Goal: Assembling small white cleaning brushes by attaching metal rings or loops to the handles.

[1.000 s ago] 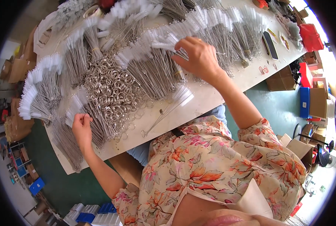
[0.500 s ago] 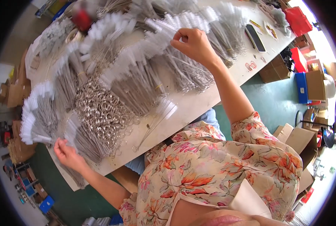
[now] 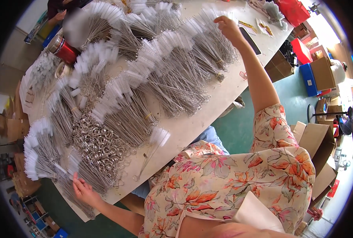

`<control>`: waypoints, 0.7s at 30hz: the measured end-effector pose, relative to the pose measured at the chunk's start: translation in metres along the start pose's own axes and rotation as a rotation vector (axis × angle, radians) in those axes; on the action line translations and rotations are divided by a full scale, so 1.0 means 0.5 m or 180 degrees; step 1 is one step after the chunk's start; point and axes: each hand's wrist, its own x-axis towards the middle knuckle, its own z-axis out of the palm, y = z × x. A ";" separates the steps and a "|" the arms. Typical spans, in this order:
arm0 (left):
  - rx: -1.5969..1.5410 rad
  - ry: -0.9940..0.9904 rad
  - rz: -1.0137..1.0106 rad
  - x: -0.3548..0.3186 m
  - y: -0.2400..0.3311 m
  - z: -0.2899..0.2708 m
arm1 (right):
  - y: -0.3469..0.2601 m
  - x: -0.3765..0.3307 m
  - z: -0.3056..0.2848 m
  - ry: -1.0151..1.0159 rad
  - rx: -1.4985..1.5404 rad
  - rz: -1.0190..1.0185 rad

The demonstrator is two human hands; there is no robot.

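Note:
Bundles of thin tube brushes (image 3: 160, 51), with white bristle heads and twisted wire stems, cover the worktable. At the left front, my left hand (image 3: 84, 192) is closed, its thumb and fingertips pinching the wire of a tube brush (image 3: 59, 167) whose white head points away to the left. Other brush stems lie right beside and under that hand. My right hand (image 3: 228, 29) reaches to the far right over more brush heads, its fingers loosely bent and apart, with nothing visible in them. A heap of metal rings (image 3: 99, 139) lies between the bundles.
A few brushes (image 3: 159, 137) lie apart near the table's front edge (image 3: 125, 194). A red tumbler (image 3: 63, 49) and a tape roll (image 3: 62, 70) stand at the far left. Beyond my right forearm lies a phone (image 3: 249, 39). Cardboard boxes (image 3: 313, 146) stand on the right.
My right hand has moved right and away along the brush heads, and its fingers have loosened. My left hand has shifted slightly nearer. The whole view has tilted, showing more of the table's far side.

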 end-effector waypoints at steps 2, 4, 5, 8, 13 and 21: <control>-0.0087 -0.0078 -0.0014 -0.005 -0.009 0.006 | 0.000 -0.003 0.034 0.0217 -0.1381 -0.0205; -0.0538 -0.0327 -0.0217 -0.010 -0.011 0.014 | -0.038 -0.024 0.031 -0.0004 -0.1844 -0.0025; -0.0556 -0.0316 -0.0209 -0.010 -0.010 0.024 | -0.034 -0.021 0.025 -0.0020 -0.1958 -0.0113; -0.1870 -0.0705 -0.0798 -0.026 0.028 0.076 | -0.058 -0.045 -0.005 0.0300 -0.1859 -0.0518; -0.1391 -0.1549 -0.0560 -0.080 0.077 0.148 | -0.269 -0.161 0.031 0.0698 0.0097 -0.2350; -0.0611 -0.1811 0.1777 -0.154 0.148 0.337 | -0.481 -0.471 0.228 -0.3137 0.2970 -0.0223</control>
